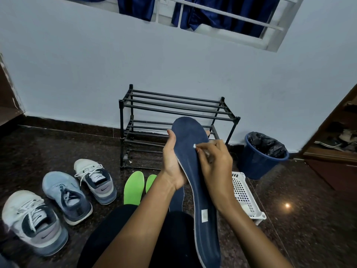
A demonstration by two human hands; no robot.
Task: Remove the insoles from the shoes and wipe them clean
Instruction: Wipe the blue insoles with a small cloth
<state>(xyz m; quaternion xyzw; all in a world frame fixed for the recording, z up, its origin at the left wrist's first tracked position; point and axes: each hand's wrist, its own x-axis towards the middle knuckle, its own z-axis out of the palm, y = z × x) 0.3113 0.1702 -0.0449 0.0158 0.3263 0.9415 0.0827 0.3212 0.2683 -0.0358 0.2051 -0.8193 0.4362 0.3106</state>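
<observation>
gripping anything, are the hands?

yes, both. the left hand (172, 159) is clasping the dark blue insole (201, 196) along its left edge, thumb lying over the front face, fingers wrapping round behind. the right hand (214, 161) is pinching a small white wipe (194, 146) in curled fingers and pressing it to the insole's right edge, up toward the toe end.

and where is that insole sitting?

it is being held up in the air in front of the person, toe end pointing up across the shoe rack (170, 108), heel end hanging down over the black-clad legs (135, 229). a small pale label (204, 215) is showing on its lower part.

what else is lying about?

two green insoles (133, 187) are lying side by side on the dark floor (289, 219) just beyond the legs, and part of a second blue insole (176, 198) is peeking out under the left wrist. three shoes are sitting to the left: a near white shoe (31, 221), a light blue shoe (66, 196) in the middle, a far white shoe (95, 182). a white basket (245, 194) is lying to the right, and a blue bin (257, 163) lined with a black bag is standing beyond it.
</observation>
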